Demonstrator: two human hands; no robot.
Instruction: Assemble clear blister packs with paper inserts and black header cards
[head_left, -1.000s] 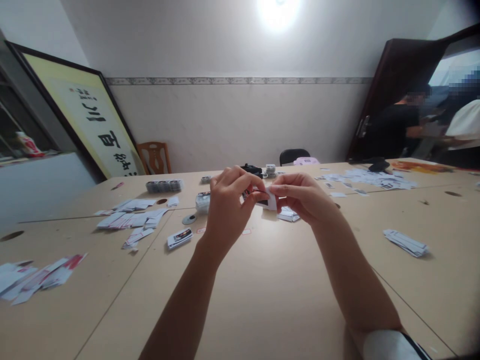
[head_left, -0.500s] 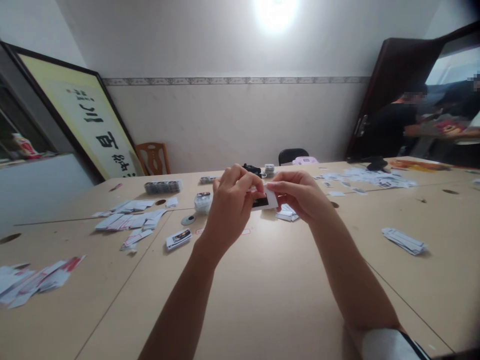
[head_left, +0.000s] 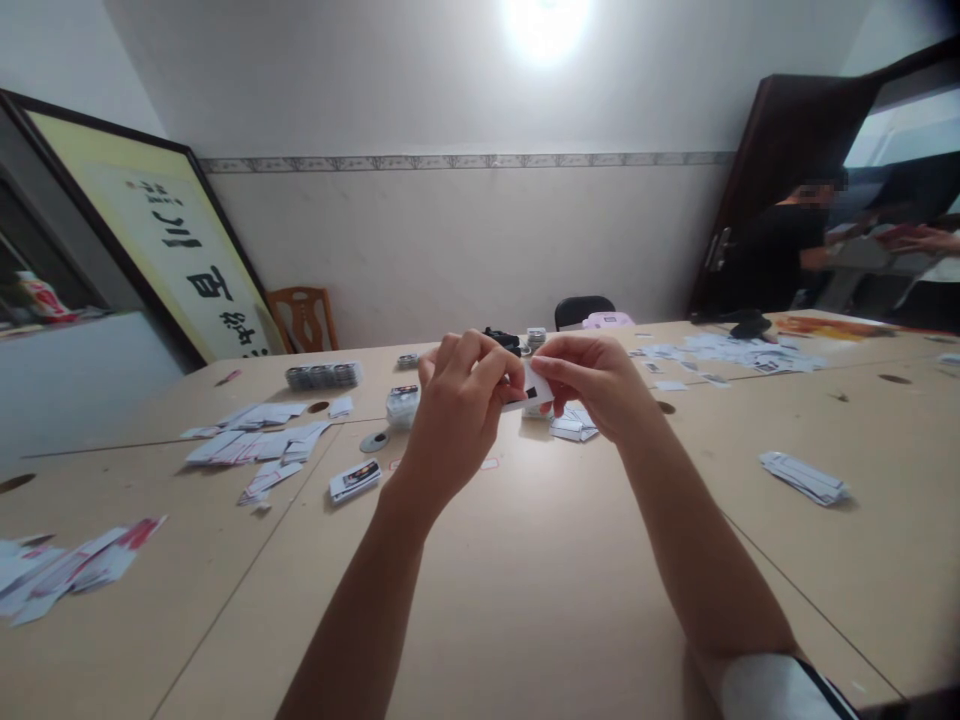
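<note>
Between my two hands, above the table, is a small white card (head_left: 538,388) with a black printed patch. My left hand (head_left: 466,400) is closed on its left part, fingers bent and covering much of it. The thumb and fingers of my right hand (head_left: 589,380) pinch its right end. A small stack of cards (head_left: 355,481) with a dark picture on top lies to the left of my left forearm. Past my right hand, a pile of white cards (head_left: 574,423) rests on the table. A clear plastic container (head_left: 403,405) stands behind my left wrist.
Loose white paper strips (head_left: 259,443) lie on the left of the table (head_left: 517,600). A row of packed stacks (head_left: 323,375) stands behind them. At right are a bundle of strips (head_left: 805,477) and scattered papers (head_left: 750,350). A person (head_left: 780,240) is near the door.
My left fingers have shifted over the card, and less of its black patch shows now. My right hand keeps its pinch. The view has moved slightly.
</note>
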